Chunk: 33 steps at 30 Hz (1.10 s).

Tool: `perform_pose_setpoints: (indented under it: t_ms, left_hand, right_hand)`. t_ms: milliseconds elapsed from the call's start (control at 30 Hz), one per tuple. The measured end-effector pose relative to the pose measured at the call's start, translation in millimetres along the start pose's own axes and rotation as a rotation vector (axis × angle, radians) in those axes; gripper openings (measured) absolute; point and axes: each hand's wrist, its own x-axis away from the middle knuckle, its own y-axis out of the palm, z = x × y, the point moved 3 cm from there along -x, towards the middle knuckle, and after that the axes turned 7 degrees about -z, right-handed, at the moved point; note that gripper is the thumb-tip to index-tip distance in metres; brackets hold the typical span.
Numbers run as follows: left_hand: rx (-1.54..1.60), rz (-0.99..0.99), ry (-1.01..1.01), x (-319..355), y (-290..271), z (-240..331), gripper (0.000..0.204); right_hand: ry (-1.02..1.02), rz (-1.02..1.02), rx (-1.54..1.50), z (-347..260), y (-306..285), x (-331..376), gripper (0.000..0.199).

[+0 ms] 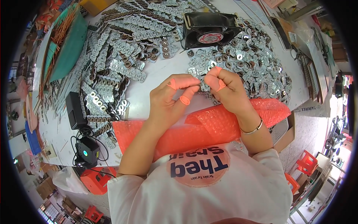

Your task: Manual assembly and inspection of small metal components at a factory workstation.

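Metal pieces (239,57) lie on the bench (160,69) by your left hand (168,96) and right hand (232,89), both curled inward, on what I cannot tell, as you seemingly handle 1, needing steadiness next.

On my side of the black fan (212,30), anything at the fingertips of my left hand (167,95) is too small to tell; my right hand (230,89), curled, hides its own palm. My forearms (138,151) partly cover the red bubble wrap (209,132) there. Left of the fan, the top edge crops a yellow box (96,5).
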Motion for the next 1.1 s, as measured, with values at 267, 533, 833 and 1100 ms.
perform_pose_setpoints:
  t_ms: [267,533,833,1100]
  left_hand:
    - [0.016,0.092,-0.110,-0.3,-1.1,-5.9,0.017]
    - [0.128,0.012,-0.200,-1.3,10.2,-5.0,0.019]
    - [0.264,0.001,-0.217,-0.8,8.9,-8.7,0.021]
    - [0.575,-0.032,-0.406,0.5,6.9,-4.8,0.025]
  right_hand:
    - [0.000,-0.070,0.376,-4.6,-21.8,-1.9,0.017]
    - [-0.006,-0.108,0.509,-5.4,-27.7,2.9,0.018]
    - [0.002,-0.035,0.325,-11.5,-25.5,1.1,0.015]
    - [-0.002,-0.108,0.080,-8.0,-14.3,-0.1,0.013]
